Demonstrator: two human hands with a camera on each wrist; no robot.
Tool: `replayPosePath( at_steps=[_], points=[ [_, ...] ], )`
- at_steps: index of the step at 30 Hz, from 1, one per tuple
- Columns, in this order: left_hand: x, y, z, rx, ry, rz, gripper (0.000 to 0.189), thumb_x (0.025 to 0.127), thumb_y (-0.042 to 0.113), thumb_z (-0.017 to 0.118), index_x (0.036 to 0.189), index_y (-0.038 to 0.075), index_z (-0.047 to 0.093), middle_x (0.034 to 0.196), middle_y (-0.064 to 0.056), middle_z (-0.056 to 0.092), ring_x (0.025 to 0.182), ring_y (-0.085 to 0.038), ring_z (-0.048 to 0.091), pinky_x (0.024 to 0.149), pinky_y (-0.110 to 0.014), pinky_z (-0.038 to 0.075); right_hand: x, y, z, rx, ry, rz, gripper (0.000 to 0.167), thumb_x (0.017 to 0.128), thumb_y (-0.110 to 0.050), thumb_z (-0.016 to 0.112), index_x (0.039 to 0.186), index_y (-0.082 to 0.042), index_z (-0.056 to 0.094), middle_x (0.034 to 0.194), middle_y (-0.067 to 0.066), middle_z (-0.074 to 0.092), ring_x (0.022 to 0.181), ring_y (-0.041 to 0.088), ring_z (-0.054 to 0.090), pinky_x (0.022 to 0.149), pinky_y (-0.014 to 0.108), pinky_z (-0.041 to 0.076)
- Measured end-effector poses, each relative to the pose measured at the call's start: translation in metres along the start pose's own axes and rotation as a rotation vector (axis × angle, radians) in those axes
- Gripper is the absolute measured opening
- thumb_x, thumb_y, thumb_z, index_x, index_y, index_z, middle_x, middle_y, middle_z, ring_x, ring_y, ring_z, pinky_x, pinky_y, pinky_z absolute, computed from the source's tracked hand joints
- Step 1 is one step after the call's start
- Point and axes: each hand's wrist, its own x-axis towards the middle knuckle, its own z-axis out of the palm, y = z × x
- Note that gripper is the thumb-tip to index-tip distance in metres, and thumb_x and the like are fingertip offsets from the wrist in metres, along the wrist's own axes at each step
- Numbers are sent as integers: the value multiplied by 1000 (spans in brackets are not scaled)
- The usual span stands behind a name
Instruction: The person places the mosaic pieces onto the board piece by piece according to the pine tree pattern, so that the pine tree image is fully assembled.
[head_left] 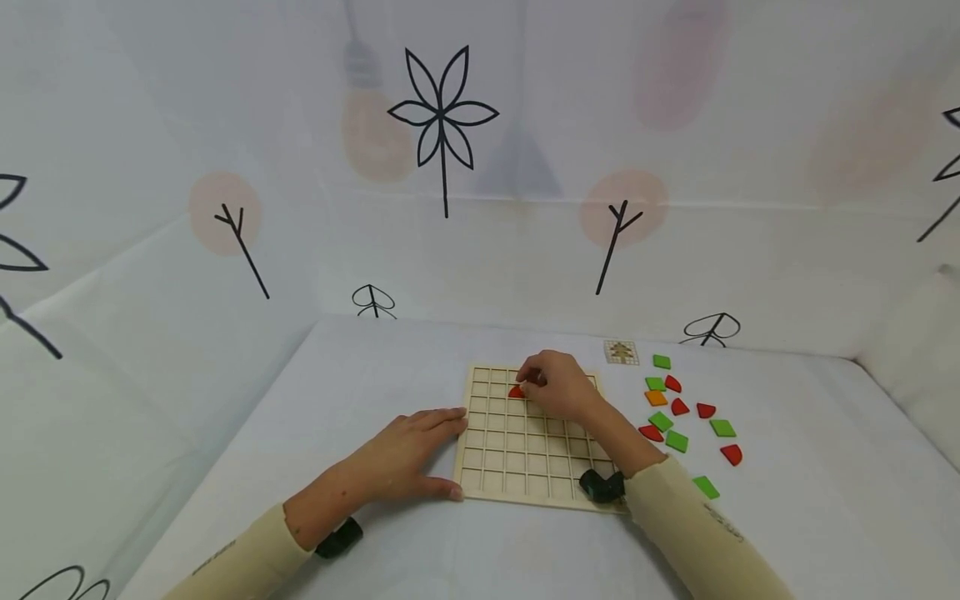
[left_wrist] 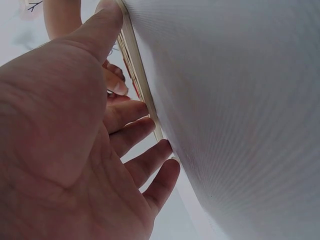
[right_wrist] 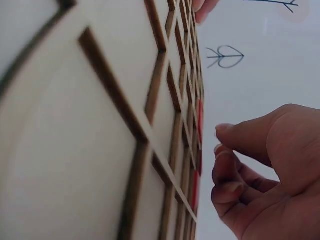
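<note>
A square wooden grid board [head_left: 495,462] lies flat on the white table. My left hand [head_left: 412,454] rests at its left edge, thumb at the near corner and fingertips along the side; the left wrist view shows the fingertips against the board's rim [left_wrist: 141,80]. Over the far rows of the board is my right hand [head_left: 558,387], beside a red quarter-round tile [head_left: 516,392] that sits in a cell. In the right wrist view the thumb and bent fingers [right_wrist: 230,172] stand off the board with nothing between them. Red tiles [right_wrist: 195,187] show in the grid there.
Right of the board lie loose tiles: several green squares [head_left: 722,428], several red quarter-rounds [head_left: 732,454] and one orange square [head_left: 656,398]. A small pattern card [head_left: 622,352] with a tree picture lies behind the board. A printed white cloth [head_left: 495,267] hangs at the back.
</note>
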Motion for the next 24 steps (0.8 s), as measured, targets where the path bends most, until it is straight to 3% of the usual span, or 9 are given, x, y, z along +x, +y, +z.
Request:
replayPosePath(
  at_steps=[13,24],
  points=[
    [0,0,-1,22,-18,-20,96,87,71,75,163,20,44,171,4,35,156,-22,37,118,-55,39,-33,1,-42,-29,-88,61,4,100,-7,71,100,-7,75,86,0,70,76,15,59,72,35,51],
    [0,0,-2,18,-12,-3,95,88,68,76,162,18,45,170,1,37,153,-25,40,118,-56,39,-71,24,-71,-114,-49,143,4,98,-9,74,101,-10,76,86,-3,67,76,16,57,64,29,50]
  ],
)
